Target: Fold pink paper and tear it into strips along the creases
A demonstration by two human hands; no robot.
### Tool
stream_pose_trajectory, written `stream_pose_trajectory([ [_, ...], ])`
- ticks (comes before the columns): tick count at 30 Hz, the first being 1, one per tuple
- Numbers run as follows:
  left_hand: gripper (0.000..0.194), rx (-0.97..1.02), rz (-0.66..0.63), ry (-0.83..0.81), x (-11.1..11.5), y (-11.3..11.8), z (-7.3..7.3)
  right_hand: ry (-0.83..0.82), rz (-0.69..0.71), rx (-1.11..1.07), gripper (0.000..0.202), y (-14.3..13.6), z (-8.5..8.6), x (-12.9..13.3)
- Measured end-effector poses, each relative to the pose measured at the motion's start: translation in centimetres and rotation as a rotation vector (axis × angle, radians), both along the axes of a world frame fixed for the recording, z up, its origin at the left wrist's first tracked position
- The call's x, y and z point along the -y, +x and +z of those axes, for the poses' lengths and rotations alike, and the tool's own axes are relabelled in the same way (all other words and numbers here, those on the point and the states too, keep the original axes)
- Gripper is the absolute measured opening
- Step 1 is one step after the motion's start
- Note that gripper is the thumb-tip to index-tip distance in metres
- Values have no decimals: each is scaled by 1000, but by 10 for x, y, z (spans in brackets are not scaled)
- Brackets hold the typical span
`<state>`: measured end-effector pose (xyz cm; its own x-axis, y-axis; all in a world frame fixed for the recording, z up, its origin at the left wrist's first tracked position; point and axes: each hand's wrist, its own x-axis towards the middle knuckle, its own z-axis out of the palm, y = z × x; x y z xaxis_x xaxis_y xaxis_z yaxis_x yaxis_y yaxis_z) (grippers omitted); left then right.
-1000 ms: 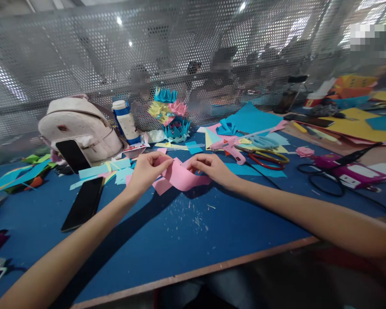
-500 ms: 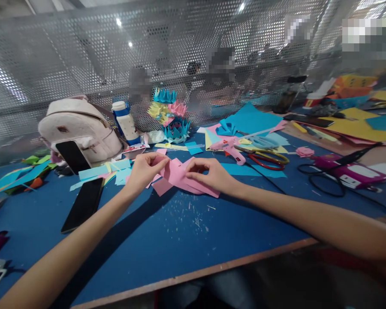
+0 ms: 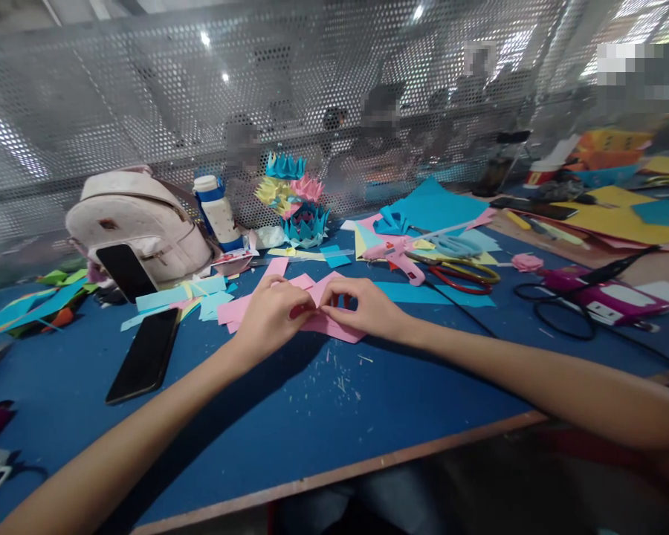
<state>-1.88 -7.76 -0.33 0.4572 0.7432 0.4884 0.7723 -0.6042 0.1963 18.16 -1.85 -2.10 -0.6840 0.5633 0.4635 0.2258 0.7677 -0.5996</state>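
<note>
My left hand (image 3: 273,310) and my right hand (image 3: 371,308) meet fingertip to fingertip over the middle of the table, both closed in a pinch on a piece of pink paper (image 3: 339,328). My fingers hide the exact spot they grip. More pink paper strips (image 3: 235,310) lie under and to the left of my left hand. Small paper scraps (image 3: 341,385) are scattered on the blue tabletop in front of the hands.
A pink glue gun (image 3: 398,256) and scissors (image 3: 457,275) lie behind my right hand. At the left are a black phone (image 3: 145,353), a white backpack (image 3: 139,215) and a bottle (image 3: 216,212). Folded paper flowers (image 3: 304,223) stand at the back; a black cable (image 3: 580,312) lies right.
My left hand has moved right and slightly toward me, to meet the right fingertips. The right hand has barely shifted. The pink paper has moved slightly, and strips at the left are more exposed.
</note>
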Motion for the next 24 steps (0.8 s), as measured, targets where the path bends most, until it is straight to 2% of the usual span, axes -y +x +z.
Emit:
stream_pose_trajectory([
  [4, 14, 64, 3, -51, -1, -4, 5, -21, 16, -1, 7, 0, 2, -3],
  [9, 18, 99, 40, -78, -4, -15, 22, -128, 39, -51, 6, 3, 3, -14],
  [16, 21, 230, 107, -139, -10, -41, 41, -176, 16, -59, 6, 9, -2, -39],
  [21, 21, 373, 204, -179, -19, -70, 44, -209, -25, -71, 6, 11, -8, -49],
  [24, 22, 383, 181, -263, -23, -78, 40, -214, -56, -92, 10, 10, -7, -47],
])
